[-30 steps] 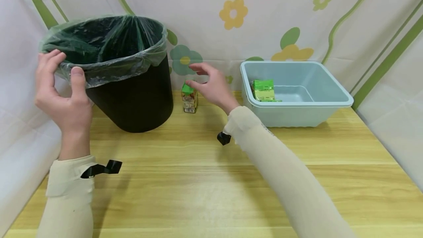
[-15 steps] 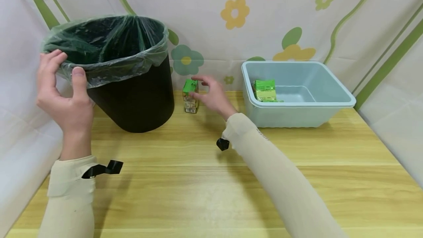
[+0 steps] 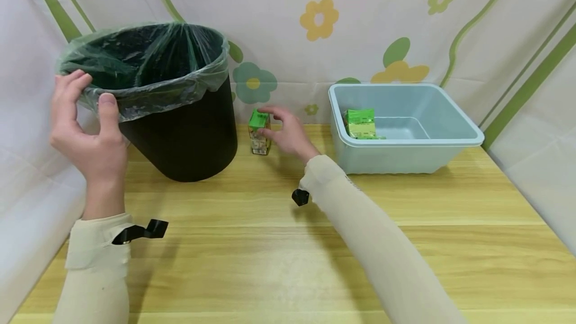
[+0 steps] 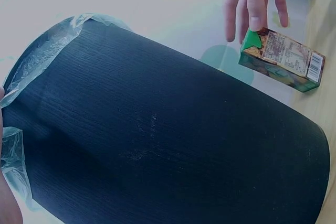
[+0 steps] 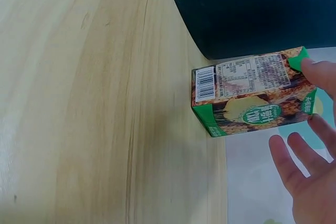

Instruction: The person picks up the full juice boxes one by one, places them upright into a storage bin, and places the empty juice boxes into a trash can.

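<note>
A small juice carton [image 3: 259, 134] with a green top stands upright on the table, close to the bin's right side. At its top, my right hand [image 3: 288, 134] pinches the carton between thumb and index finger; in the right wrist view the other fingers [image 5: 286, 163] are spread apart from it. On the left stands a black trash bin [image 3: 184, 134], lined with a translucent green bag [image 3: 180, 96] folded over the rim. My left hand [image 3: 90, 134] holds the bin's lined rim at the near left, fingers curved and thumb on the outside.
A light blue plastic basin [image 3: 405, 156] stands to the right, with green packets [image 3: 360, 123] in its left end. Behind everything hangs a white flowered cloth [image 3: 270, 24]. The wooden table [image 3: 252, 254] reaches toward me in front.
My right hand has come down from above the carton, and its thumb and index finger now meet the carton's top. The left hand stays on the bin rim.
</note>
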A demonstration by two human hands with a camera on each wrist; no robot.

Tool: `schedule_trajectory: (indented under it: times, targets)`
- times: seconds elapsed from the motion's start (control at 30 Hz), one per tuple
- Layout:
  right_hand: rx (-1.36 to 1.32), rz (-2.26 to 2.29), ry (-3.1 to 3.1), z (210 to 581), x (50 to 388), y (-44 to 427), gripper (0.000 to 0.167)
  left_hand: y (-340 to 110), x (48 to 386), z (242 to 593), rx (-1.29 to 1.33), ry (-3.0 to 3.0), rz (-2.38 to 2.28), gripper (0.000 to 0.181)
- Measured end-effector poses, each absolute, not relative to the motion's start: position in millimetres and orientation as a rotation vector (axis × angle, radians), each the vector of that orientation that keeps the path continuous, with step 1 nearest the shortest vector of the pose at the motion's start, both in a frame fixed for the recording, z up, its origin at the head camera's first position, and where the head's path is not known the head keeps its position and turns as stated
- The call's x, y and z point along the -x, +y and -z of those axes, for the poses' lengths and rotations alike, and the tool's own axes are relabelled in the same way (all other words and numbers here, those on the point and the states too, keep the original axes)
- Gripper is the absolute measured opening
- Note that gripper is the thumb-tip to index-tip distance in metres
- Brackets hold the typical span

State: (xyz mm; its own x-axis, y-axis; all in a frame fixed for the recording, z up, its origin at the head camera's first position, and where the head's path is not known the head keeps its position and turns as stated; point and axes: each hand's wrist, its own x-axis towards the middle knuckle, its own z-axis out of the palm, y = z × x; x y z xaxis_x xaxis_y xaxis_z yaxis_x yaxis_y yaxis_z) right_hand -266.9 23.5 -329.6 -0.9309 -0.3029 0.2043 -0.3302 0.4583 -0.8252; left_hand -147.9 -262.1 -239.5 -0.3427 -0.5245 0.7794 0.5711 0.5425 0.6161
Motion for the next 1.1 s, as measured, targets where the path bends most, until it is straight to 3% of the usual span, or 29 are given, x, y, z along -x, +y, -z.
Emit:
schedule_trajectory:
  times: [0.63,1.1]
  targets:
    - [-0.587,-1.47,-2.619,338,260,16,0.042,-261,147,240,0.043,-1.572,1.111,0.039]
    - [-0.705,-1.564,-2.467,316,248,12,0.037,-261,148,240,0.038,-1.574,1.103,0.039]
